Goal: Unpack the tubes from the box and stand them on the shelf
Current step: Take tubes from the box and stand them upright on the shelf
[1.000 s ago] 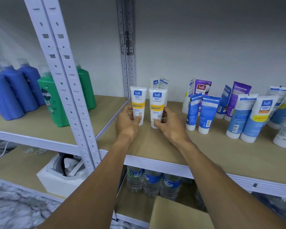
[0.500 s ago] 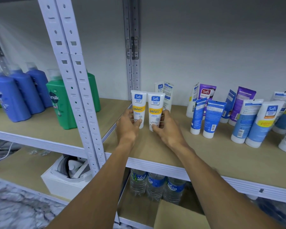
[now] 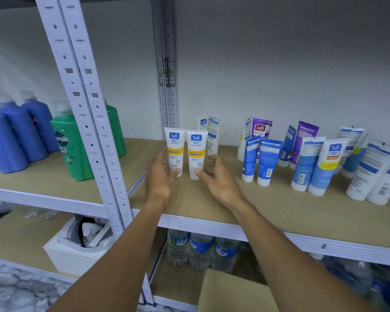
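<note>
The shelf ran across the view, its right end cut off by the frame. A perforated upright hid part of the green bottle standing on the neighbouring board. The cardboard box showed only a corner at the bottom edge, below the shelf, its inside out of sight. A crowd of blue and purple tubes stood to the right, the farthest ones blurred and clipped. Near the shelf's left end two white and yellow tubes stood upright, side by side and touching, caps down, partly masking another tube behind them. The left hand cupped the left tube loosely, thumb on its cap. The right hand was spread, its thumb at the right tube's cap, fingers apart from the tube.
</note>
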